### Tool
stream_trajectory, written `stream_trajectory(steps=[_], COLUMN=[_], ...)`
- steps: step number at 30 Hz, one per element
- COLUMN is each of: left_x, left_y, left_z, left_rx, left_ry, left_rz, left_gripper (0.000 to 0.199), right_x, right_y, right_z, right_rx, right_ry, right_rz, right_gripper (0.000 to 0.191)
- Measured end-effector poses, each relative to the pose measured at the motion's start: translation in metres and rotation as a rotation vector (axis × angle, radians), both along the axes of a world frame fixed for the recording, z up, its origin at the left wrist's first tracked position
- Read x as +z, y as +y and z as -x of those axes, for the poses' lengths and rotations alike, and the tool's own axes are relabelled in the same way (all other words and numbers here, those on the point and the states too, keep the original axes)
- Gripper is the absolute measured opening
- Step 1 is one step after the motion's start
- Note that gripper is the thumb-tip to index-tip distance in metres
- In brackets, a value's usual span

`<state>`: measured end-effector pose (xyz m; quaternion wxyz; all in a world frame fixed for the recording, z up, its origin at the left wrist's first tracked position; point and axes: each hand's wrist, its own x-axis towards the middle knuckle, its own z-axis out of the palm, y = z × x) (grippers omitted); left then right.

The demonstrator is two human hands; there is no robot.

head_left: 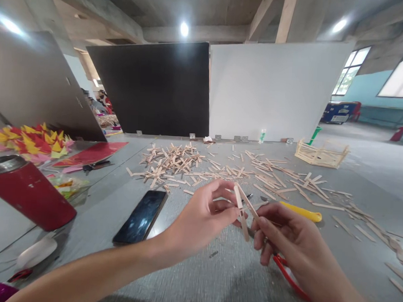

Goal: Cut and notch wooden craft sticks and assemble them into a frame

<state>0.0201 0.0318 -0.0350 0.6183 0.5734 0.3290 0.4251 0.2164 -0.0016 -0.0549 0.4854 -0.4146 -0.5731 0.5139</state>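
Note:
Above the table, my left hand point(207, 212) pinches a flat wooden craft stick point(238, 198) between thumb and fingers. A lower length of stick point(244, 227) hangs below that thumb; whether it is the same piece I cannot tell. My right hand point(293, 239) is closed on another craft stick point(249, 204), slanted so its upper end meets the top of the left one. Under the right palm shows the red handle point(291, 279) of a tool, its kind mostly hidden. Behind the right fingers lies a yellow-handled cutter point(301, 211).
Loose craft sticks point(174, 161) are strewn across the table's back and right. A phone point(140, 217), a red tumbler point(30, 191) and a white mouse point(37, 252) are at left. A stick frame point(322, 153) stands at back right, near upright black point(150, 89) and white point(275, 92) panels.

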Motion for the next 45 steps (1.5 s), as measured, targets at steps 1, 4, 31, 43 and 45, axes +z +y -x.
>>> stream_trajectory(steps=[1, 4, 31, 43, 45], left_x=[0.0, -0.001, -0.006, -0.016, -0.015], left_y=[0.0, 0.001, -0.005, 0.001, 0.002], left_z=[0.0, 0.0, -0.003, -0.006, -0.004], left_rx=[-0.014, -0.076, -0.308, -0.056, -0.02], left_ry=[0.005, 0.01, 0.098, 0.141, 0.187], left_rz=[0.008, 0.055, 0.202, 0.102, 0.027], left_gripper=[0.028, 0.029, 0.017, 0.03, 0.033], right_x=[0.001, 0.002, -0.009, -0.017, -0.017], right_y=[0.0, -0.001, -0.006, 0.003, 0.005], right_z=[0.0, 0.001, -0.008, -0.008, -0.007], right_rx=[-0.009, -0.018, -0.25, -0.166, -0.132], right_ry=[-0.007, -0.02, -0.234, -0.236, -0.232], right_rz=[-0.007, -0.021, -0.223, -0.075, -0.059], right_gripper=[0.031, 0.029, 0.021, 0.028, 0.03])
